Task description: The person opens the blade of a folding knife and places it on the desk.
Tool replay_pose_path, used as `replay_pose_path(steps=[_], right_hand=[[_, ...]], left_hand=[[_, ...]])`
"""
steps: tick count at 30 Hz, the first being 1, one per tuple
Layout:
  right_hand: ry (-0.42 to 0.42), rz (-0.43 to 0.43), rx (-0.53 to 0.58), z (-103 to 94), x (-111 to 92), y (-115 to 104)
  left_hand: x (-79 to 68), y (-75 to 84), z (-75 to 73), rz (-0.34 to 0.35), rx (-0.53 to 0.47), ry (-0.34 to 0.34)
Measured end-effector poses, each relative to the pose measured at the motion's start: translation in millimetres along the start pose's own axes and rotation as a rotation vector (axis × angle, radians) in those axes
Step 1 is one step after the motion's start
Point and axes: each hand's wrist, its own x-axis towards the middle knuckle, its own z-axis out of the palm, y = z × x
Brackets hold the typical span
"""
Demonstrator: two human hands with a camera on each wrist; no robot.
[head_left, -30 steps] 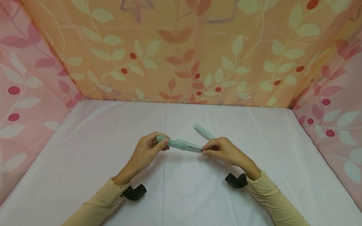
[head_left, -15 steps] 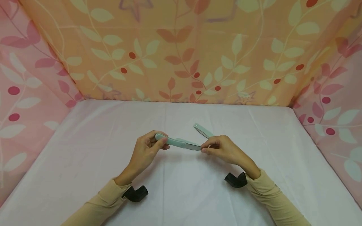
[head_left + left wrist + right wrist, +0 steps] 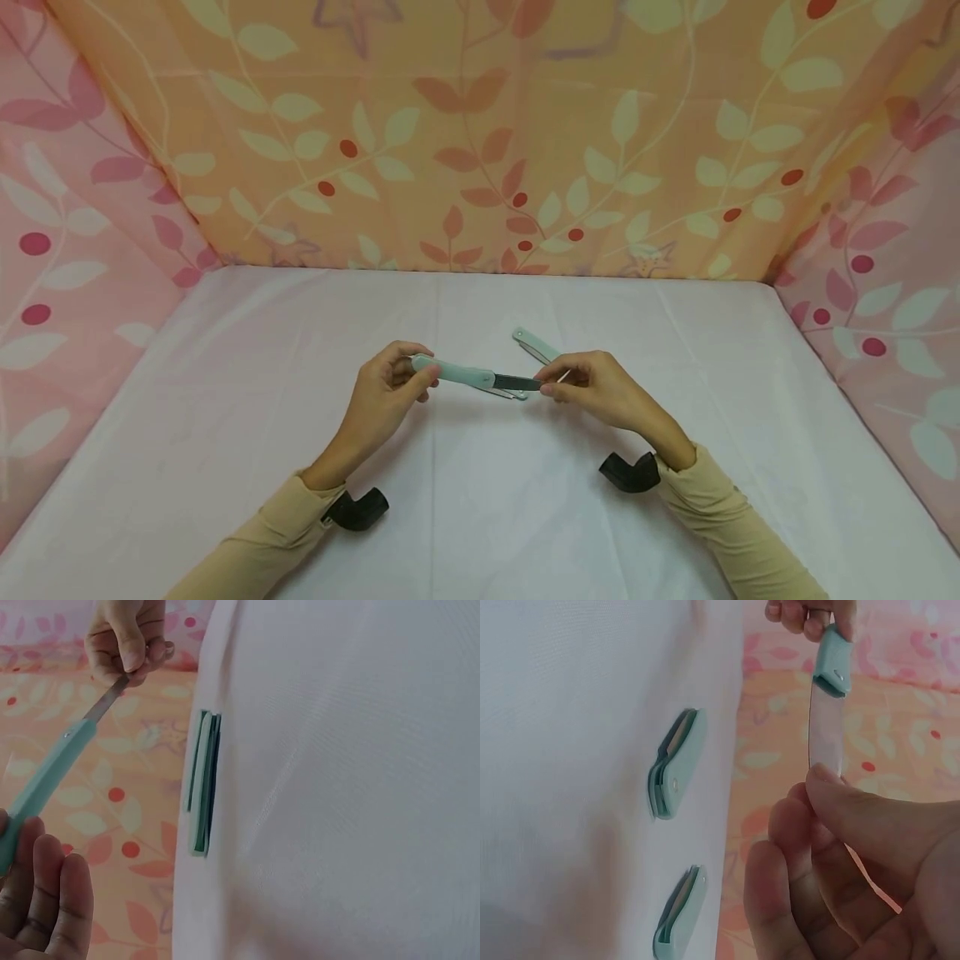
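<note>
My left hand (image 3: pixel 386 390) grips the mint-green handle of a folding knife (image 3: pixel 461 372), held above the table and extending to the right. Its blade (image 3: pixel 517 382) is out of the handle, and my right hand (image 3: pixel 592 389) pinches the blade's end between thumb and fingers. The right wrist view shows the flat of the blade (image 3: pixel 826 727) running up from my right thumb to the handle. Two folded knives of the same green lie on the table: one (image 3: pixel 679 765) and another (image 3: pixel 681 915). In the head view, the held knife and my right hand partly cover them.
A white cloth covers the table (image 3: pixel 300 333). An orange leaf-patterned curtain (image 3: pixel 480 167) stands behind it, with pink patterned curtains at left (image 3: pixel 67 250) and right (image 3: pixel 885 275). A black curved piece (image 3: pixel 360 508) sits at each wrist.
The held knife has turned, so its blade looks dark now instead of silver, and it slopes less. Both hands have risen a little. More of one folded knife shows below the held knife.
</note>
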Motion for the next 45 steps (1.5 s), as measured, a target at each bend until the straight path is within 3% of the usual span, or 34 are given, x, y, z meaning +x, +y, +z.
replay_pose_path(steps=[8,15,27,39,45], right_hand=[[0.012,0.014,0.015,1.8,3.5,2.9],[0.051,-0.007,-0.045,3.1,7.7,7.5],[0.121,-0.015,-0.017,-3.9,21.5,16.0],[0.149,0.024,-0.082,-17.6,48.1,18.7],[0.154,0.046,-0.103,-22.8,65.1,22.9]], left_hand=[[2.6,-2.8,-5.2,-0.061,0.028,0.003],[10.9,-6.0,-6.7,-0.015,0.104,-0.003],[39.8,-9.5,-9.8,0.088,0.240,0.007],[68.8,-14.3,-14.4,0.068,0.305,-0.019],[86.6,-22.4,-15.7,0.020,0.318,-0.036]])
